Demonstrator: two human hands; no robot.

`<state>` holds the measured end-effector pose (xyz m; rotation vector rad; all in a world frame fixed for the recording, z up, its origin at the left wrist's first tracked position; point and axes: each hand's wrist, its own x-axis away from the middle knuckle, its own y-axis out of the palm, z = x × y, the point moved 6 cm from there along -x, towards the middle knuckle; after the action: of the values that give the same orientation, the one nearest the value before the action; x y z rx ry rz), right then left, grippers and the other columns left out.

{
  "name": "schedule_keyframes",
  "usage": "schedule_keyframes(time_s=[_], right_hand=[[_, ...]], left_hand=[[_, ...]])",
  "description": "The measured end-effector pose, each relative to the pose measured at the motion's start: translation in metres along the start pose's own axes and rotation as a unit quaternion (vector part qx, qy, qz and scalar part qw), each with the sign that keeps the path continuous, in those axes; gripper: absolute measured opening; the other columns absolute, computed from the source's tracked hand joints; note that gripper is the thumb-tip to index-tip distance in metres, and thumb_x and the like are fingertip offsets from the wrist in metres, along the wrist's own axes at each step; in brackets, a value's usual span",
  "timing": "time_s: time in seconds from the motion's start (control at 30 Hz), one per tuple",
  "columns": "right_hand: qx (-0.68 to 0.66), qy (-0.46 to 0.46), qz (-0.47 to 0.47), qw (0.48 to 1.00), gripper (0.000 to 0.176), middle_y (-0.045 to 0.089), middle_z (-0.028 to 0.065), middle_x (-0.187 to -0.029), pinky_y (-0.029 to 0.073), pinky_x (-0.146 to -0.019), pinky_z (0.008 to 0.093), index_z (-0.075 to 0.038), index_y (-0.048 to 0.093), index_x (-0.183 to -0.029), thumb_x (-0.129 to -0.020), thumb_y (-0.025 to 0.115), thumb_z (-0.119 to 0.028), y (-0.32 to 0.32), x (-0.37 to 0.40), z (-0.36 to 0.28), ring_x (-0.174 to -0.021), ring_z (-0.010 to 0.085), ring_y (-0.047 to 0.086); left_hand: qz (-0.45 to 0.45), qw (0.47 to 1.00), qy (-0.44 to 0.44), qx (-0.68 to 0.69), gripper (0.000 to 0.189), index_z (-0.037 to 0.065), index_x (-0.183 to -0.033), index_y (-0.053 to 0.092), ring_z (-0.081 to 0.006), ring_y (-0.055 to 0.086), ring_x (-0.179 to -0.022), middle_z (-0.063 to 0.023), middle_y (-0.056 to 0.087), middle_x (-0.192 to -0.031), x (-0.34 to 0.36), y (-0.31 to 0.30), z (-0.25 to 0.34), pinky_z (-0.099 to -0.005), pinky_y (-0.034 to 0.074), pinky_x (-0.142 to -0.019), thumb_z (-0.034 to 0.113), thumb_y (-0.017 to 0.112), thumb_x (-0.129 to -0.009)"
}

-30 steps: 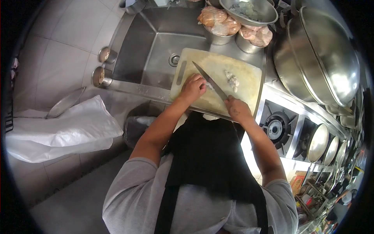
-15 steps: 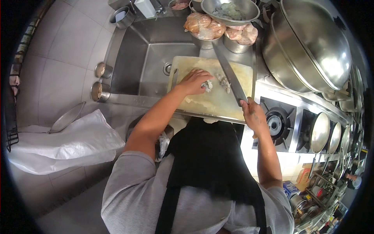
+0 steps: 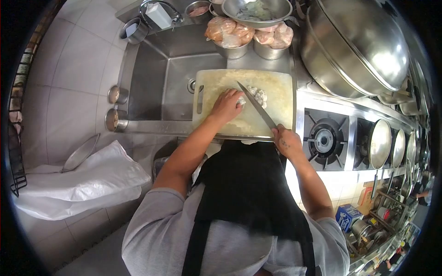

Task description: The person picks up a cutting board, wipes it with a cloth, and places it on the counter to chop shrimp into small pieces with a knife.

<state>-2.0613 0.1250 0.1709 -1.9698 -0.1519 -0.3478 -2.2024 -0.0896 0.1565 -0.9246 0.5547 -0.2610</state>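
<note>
Item under the hands: a small heap of pale pieces [image 3: 258,95], wet-looking raw flesh, lying at the middle of the cutting board [image 3: 280,87], slightly toward its far side.

Judged handling: light, soft and slippery; likely to slide or squash under pressure. Best pinned from above with curled fingertips on the left edge of the heap, clear of the blade.

The left hand [image 3: 225,105] rests on the board at the heap's left edge, fingers curled narrow, tips pressing on the nearest piece. The right hand [image 3: 286,139] sits at the near right corner of the board, closed around the handle of a knife [image 3: 256,105]. The long blade runs diagonally from that hand, far and left, its tip reaching the heap beside the left fingertips.

Surroundings: the board bridges the right side of a steel sink [image 3: 152,83]. Bowls [image 3: 232,39] of bagged meat stand on the far side. A large wok lid [image 3: 359,46] is far right, a burner [image 3: 324,138] right of the board, a white sack [image 3: 78,179] near left
</note>
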Motion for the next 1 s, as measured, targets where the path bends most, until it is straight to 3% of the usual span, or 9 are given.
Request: schedule_keyframes(time_s=[0.03, 0.17, 0.33, 0.43, 0.53, 0.7, 0.8, 1.0], right_hand=[[0.001, -0.002, -0.001, 1.000, 0.031, 0.069, 0.0244, -0.079, 0.053, -0.073, 0.0532, -0.005, 0.062, -0.099, -0.102, 0.048, -0.032, -0.001, -0.001, -0.001, -0.080, 0.0436, 0.068], [0.000, 0.011, 0.025, 1.000, 0.031, 0.069, 0.0243, -0.080, 0.053, -0.073, 0.0530, -0.005, 0.061, -0.098, -0.103, 0.047, -0.032, -0.008, -0.004, 0.006, -0.079, 0.0434, 0.068], [-0.009, -0.010, 0.048, 0.999, 0.029, 0.069, 0.0240, -0.080, 0.054, -0.071, 0.0519, -0.004, 0.059, -0.097, -0.102, 0.048, -0.030, -0.015, -0.002, 0.004, -0.077, 0.0436, 0.068], [0.024, -0.009, 0.034, 0.999, 0.026, 0.069, 0.0241, -0.078, 0.055, -0.069, 0.0509, -0.003, 0.058, -0.097, -0.102, 0.048, -0.027, -0.010, -0.004, 0.001, -0.074, 0.0441, 0.068], [0.047, -0.041, 0.059, 0.996, 0.023, 0.070, 0.0231, -0.077, 0.056, -0.067, 0.0481, -0.003, 0.057, -0.095, -0.101, 0.048, -0.024, -0.021, 0.002, -0.014, -0.072, 0.0407, 0.070], [0.116, -0.060, -0.003, 0.991, 0.017, 0.070, 0.0199, -0.076, 0.058, -0.066, 0.0436, -0.002, 0.057, -0.096, -0.099, 0.048, -0.016, -0.028, 0.016, -0.030, -0.072, 0.0347, 0.073], [0.153, -0.066, -0.059, 0.984, 0.013, 0.070, 0.0215, -0.080, 0.058, -0.067, 0.0452, 0.000, 0.057, -0.098, -0.095, 0.049, -0.011, -0.040, 0.023, -0.036, -0.075, 0.0375, 0.072], [0.041, -0.069, -0.037, 0.996, 0.017, 0.070, 0.0267, -0.090, 0.057, -0.076, 0.0491, 0.002, 0.056, -0.103, -0.093, 0.048, -0.009, 0.020, -0.035, -0.037, -0.085, 0.0426, 0.070]], left_hand=[[-0.063, 0.996, 0.033, 0.054, 0.026, 0.003, -0.102, 0.066, -0.0355, 0.060, -0.102, -0.0142, 0.062, -0.103, -0.003, 0.008, -0.001, -0.0443, 0.048, -0.092, 0.013, 0.071, -0.079], [-0.055, 0.996, 0.008, 0.068, 0.025, 0.003, -0.103, 0.066, -0.0345, 0.060, -0.101, -0.0143, 0.061, -0.108, -0.009, 0.025, -0.005, -0.0430, 0.050, -0.088, 0.009, 0.071, -0.079], [0.070, 0.991, -0.024, 0.113, 0.024, 0.002, -0.097, 0.064, -0.0351, 0.060, -0.098, -0.0140, 0.062, -0.101, -0.003, 0.022, 0.016, -0.0433, 0.050, -0.083, 0.008, 0.073, -0.076], [0.080, 0.993, 0.019, 0.087, 0.022, 0.002, -0.094, 0.062, -0.0348, 0.061, -0.097, -0.0131, 0.062, -0.097, -0.006, 0.010, 0.022, -0.0427, 0.051, -0.082, 0.009, 0.073, -0.075], [0.010, 0.997, -0.010, 0.070, 0.021, 0.003, -0.092, 0.062, -0.0340, 0.060, -0.096, -0.0123, 0.062, -0.096, -0.011, 0.026, 0.008, -0.0430, 0.051, -0.082, 0.008, 0.072, -0.074], [0.014, 0.995, -0.016, 0.099, 0.018, 0.003, -0.088, 0.063, -0.0341, 0.061, -0.093, -0.0120, 0.062, -0.092, -0.012, 0.029, 0.004, -0.0431, 0.051, -0.082, 0.007, 0.073, -0.074], [0.034, 0.994, 0.006, 0.107, 0.018, 0.004, -0.088, 0.063, -0.0344, 0.061, -0.091, -0.0116, 0.063, -0.090, -0.009, 0.027, 0.003, -0.0432, 0.052, -0.081, 0.007, 0.074, -0.073], [0.035, 0.994, -0.006, 0.105, 0.020, 0.005, -0.089, 0.064, -0.0348, 0.063, -0.088, -0.0114, 0.064, -0.091, -0.004, 0.031, 0.002, -0.0435, 0.053, -0.078, 0.008, 0.075, -0.073]])
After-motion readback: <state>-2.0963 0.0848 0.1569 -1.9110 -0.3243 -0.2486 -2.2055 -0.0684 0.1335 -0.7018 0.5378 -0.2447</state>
